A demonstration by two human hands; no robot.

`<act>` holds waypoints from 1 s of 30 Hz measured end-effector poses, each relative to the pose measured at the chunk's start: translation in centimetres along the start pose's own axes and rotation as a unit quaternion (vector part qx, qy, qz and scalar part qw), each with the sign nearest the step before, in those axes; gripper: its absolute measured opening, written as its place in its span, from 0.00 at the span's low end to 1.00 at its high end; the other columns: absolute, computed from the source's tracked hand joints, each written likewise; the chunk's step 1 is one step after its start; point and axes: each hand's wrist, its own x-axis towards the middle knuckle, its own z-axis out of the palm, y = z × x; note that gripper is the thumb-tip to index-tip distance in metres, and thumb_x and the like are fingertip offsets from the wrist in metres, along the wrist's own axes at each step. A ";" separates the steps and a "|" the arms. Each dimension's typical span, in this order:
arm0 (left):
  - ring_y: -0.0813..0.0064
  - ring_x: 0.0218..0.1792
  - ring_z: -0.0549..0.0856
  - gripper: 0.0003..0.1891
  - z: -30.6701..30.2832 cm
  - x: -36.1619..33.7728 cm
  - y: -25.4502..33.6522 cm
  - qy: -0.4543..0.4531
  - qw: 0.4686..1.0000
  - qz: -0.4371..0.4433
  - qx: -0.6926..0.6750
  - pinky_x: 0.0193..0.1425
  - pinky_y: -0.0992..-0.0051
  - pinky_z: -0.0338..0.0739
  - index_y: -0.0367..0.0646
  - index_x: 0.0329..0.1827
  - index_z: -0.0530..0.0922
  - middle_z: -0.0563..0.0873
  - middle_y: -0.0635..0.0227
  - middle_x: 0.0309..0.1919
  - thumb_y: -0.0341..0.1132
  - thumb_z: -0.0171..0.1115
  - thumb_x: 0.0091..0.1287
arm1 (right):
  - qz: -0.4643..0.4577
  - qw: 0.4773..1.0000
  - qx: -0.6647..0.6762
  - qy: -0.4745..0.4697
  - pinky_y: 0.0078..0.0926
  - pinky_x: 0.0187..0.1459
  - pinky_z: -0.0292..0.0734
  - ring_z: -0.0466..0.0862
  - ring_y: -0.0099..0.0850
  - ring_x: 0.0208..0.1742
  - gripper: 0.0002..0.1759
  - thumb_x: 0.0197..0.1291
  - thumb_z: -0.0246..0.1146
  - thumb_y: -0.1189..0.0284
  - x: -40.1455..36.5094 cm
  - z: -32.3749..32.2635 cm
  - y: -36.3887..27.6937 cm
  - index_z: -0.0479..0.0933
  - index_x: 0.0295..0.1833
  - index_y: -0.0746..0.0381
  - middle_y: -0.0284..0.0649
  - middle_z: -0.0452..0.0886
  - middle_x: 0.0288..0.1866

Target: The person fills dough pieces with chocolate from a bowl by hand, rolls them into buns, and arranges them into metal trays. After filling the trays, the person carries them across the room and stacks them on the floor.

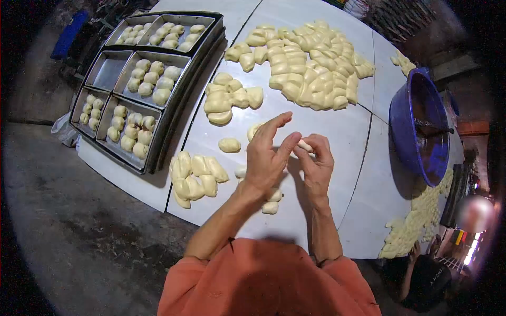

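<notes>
Pinched between the thumb and fingers of my right hand [316, 167] is a small piece of dough [304, 146]. My left hand [266, 158] is open beside it, fingers stretched out and its thumb tip right at the dough. Partly behind my left hand lies a pale dough piece [253, 130], with a rounded dough ball [229, 145] to its left. Small dough pieces [270, 207] rest below my wrists, some hidden by my left forearm. Clusters of cut dough lie left of my hands, one nearer [196, 178] and one farther [231, 98].
A large mass of cut dough [315, 66] covers the table's far middle. Black-framed metal trays [153, 99] with dough balls stand at the left. A blue basin [403, 126] sits at the right edge. Beyond more dough [414, 221], a person [427, 282] works at lower right.
</notes>
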 end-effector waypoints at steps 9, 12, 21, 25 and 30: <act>0.63 0.49 0.89 0.40 6.6 -1.7 -0.6 -0.003 0.977 0.139 -0.161 0.53 0.67 0.83 0.35 0.74 0.68 0.86 0.49 0.55 0.47 0.74 0.65 | 0.138 0.875 0.463 -0.025 0.23 0.46 0.82 0.83 0.24 0.45 0.16 0.70 0.66 0.68 0.2 -1.6 -4.4 0.72 0.57 0.62 0.36 0.81 0.46; 0.66 0.48 0.89 0.45 7.2 -2.3 -0.4 -0.075 0.982 0.046 -0.166 0.51 0.69 0.83 0.37 0.77 0.65 0.87 0.49 0.53 0.47 0.78 0.61 | 0.133 0.850 0.507 -0.050 0.22 0.45 0.83 0.83 0.24 0.45 0.14 0.69 0.66 0.69 0.6 -3.5 -3.8 0.72 0.55 0.62 0.36 0.81 0.45; 0.73 0.46 0.89 0.18 3.7 -3.5 1.1 -0.236 0.964 -0.115 -0.049 0.50 0.75 0.84 0.34 0.62 0.80 0.88 0.57 0.51 0.29 0.66 0.71 | -0.044 0.979 0.048 0.194 0.19 0.40 0.78 0.81 0.20 0.40 0.12 0.70 0.65 0.66 7.9 -19.7 -7.3 0.77 0.51 0.62 0.33 0.82 0.44; 0.68 0.49 0.88 0.17 0.7 -2.3 1.8 -0.168 0.966 -0.191 -0.049 0.55 0.70 0.83 0.31 0.61 0.78 0.86 0.54 0.52 0.28 0.61 0.72 | -0.043 0.934 -0.291 0.203 0.29 0.42 0.78 0.84 0.27 0.40 0.17 0.71 0.62 0.61 13.4 -29.3 -7.0 0.80 0.53 0.63 0.41 0.85 0.39; 0.71 0.50 0.87 0.16 -0.6 -3.5 1.4 -0.149 0.964 -0.210 -0.060 0.57 0.71 0.82 0.31 0.61 0.79 0.87 0.55 0.51 0.27 0.61 0.72 | 0.021 0.823 -0.567 0.029 0.41 0.48 0.78 0.87 0.45 0.46 0.17 0.68 0.61 0.62 16.8 -36.5 -2.2 0.80 0.54 0.63 0.53 0.86 0.45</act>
